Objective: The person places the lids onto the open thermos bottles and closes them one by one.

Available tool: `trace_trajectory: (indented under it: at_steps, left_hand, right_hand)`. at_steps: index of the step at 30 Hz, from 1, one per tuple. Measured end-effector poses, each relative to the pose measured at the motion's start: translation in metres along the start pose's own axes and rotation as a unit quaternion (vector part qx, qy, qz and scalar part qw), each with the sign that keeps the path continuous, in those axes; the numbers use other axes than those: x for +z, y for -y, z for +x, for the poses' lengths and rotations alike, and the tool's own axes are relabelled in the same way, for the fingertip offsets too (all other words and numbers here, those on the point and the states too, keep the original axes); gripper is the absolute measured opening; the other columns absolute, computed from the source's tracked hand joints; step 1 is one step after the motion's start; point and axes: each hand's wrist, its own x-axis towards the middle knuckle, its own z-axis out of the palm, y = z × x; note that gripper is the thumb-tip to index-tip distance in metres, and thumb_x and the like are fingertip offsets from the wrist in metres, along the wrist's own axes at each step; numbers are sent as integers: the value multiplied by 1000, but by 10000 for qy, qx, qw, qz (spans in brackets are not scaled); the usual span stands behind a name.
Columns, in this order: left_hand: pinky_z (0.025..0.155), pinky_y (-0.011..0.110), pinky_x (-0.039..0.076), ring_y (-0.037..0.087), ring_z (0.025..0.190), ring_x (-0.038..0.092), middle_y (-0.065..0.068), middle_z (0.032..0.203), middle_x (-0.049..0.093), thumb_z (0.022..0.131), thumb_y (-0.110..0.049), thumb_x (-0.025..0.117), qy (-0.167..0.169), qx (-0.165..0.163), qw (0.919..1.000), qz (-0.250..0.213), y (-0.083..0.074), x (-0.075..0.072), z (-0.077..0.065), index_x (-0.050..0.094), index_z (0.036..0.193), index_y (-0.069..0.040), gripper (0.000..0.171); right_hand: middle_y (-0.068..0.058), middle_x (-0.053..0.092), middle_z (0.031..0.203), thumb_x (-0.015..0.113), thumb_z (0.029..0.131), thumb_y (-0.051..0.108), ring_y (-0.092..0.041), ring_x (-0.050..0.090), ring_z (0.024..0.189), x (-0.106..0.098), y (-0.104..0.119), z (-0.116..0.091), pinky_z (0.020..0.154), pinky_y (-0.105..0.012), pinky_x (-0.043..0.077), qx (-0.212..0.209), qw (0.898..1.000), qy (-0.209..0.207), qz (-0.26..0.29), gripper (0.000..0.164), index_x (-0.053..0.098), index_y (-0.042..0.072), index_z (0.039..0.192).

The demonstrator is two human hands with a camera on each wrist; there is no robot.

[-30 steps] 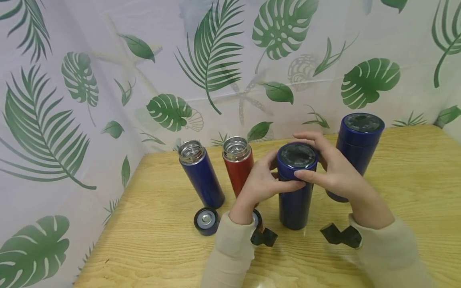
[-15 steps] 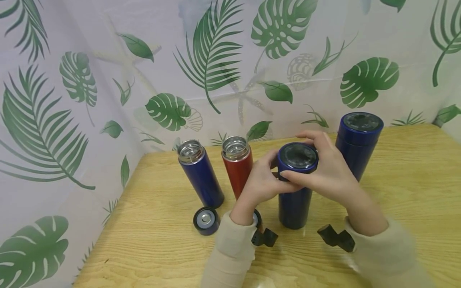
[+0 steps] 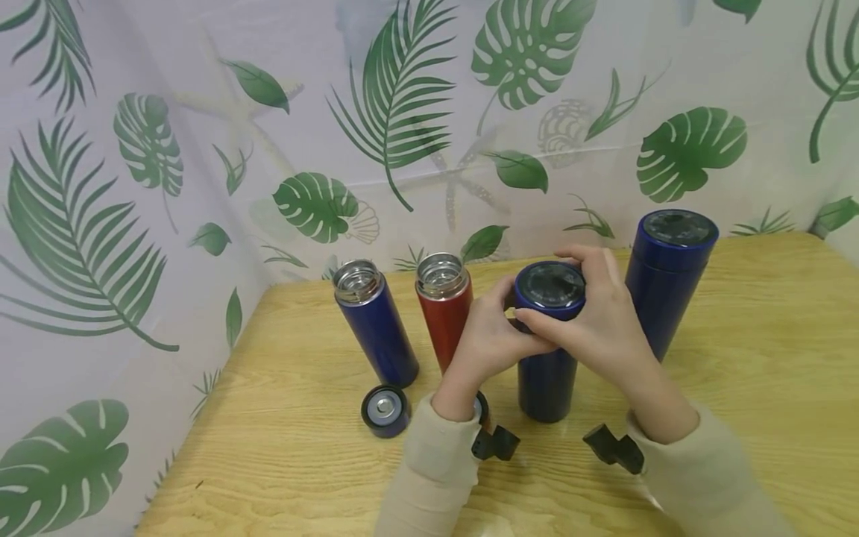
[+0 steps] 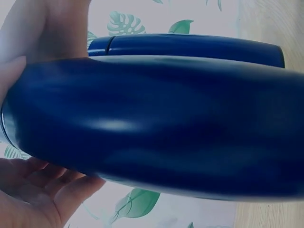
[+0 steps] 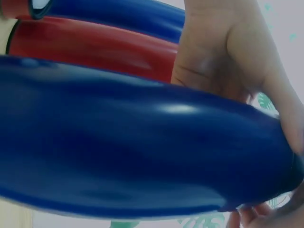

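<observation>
Standing left of centre: open blue flask (image 3: 376, 322), loose cap (image 3: 385, 411) below it, open red flask (image 3: 444, 306). Centre: left hand (image 3: 493, 339) curled round capped blue flask (image 3: 548, 339) below its lid (image 3: 550, 287); right hand (image 3: 597, 324) gripping that lid. Right: taller capped blue flask (image 3: 667, 276).

Four flasks stand on the table: three blue and one red. One blue flask (image 3: 546, 373) is between the two hands, a taller capped blue one (image 3: 664, 287) just past the right hand, the red one (image 3: 445, 309) and an open blue one (image 3: 376, 324) beyond the left hand. Two have caps on, two are open. One loose cap (image 3: 385, 410) lies near the left wrist, and a second (image 3: 479, 406) shows partly behind it.
</observation>
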Motion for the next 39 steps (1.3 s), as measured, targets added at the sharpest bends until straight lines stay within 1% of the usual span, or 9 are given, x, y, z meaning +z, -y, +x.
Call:
trace_trajectory:
  at_steps: [4,8,11,13,21,24,27,31,39]
  left_hand:
    - [73,20,47,5,93,53,0,104,58,67,-7,76,187,-165,9990,-370,-1,-1,0,49,120,-8,59]
    - [74,23,47,7,97,53,0,112,54,70,-6,74,489,-235,9953,-804,-1,-4,0,46,124,-12,61]
    - [75,24,47,7,96,54,-2,113,54,71,-5,73,625,-156,9929,-995,-1,-5,-1,46,125,-13,61]
    - [76,24,47,6,96,54,-3,111,54,70,-5,73,610,-110,9927,-1035,-1,-4,-1,47,124,-12,60]
    - [73,23,48,5,93,54,-2,104,57,66,-6,76,247,31,9967,-771,-1,0,0,50,118,-7,58]
    - [72,21,48,4,94,53,-1,103,58,65,-6,77,31,53,9982,-594,-1,1,0,51,117,-6,59]
    - [71,20,47,3,93,53,-1,102,59,63,-8,79,-301,-4,9992,-280,-1,3,0,52,115,-5,59]
    - [69,18,47,2,90,54,-1,100,59,61,-11,80,-689,-135,9975,123,0,6,1,53,112,-5,58]
    - [63,14,46,3,80,55,1,93,59,60,-17,81,-1101,-249,9919,575,-1,11,1,53,109,-4,58]
  right_hand:
    - [-16,40,118,75,69,10,-30,44,101,-8,-7,3,80,-46,36,-134,9952,836,488,73,32,8,128]
    - [-13,40,127,67,74,-5,-20,43,111,-19,-16,6,90,-30,35,-550,9755,1635,1368,75,24,9,134]
    - [-12,44,123,62,70,-16,-13,45,109,-23,-22,8,89,-17,34,-906,9588,1775,2024,77,24,4,135]
    - [-10,48,119,62,67,-20,-12,48,106,-23,-24,9,89,-18,35,-1045,9543,1682,2238,79,26,1,134]
    - [-5,55,111,70,59,-19,-10,53,96,-22,-18,8,85,-19,36,-916,9730,1158,1773,78,35,-3,126]
    - [-9,56,109,74,60,-12,-11,54,94,-19,-13,6,81,-20,38,-587,9862,865,1283,74,39,1,124]
    - [-14,57,107,77,63,0,-20,54,96,-13,-7,3,82,-30,39,-154,9946,586,840,67,41,3,120]
    - [-15,54,106,78,65,9,-30,53,95,-5,-2,1,79,-45,39,122,9982,241,534,61,42,1,114]
    - [-16,50,108,80,62,10,-28,49,96,3,1,1,76,-42,38,104,9996,-187,191,61,44,0,110]
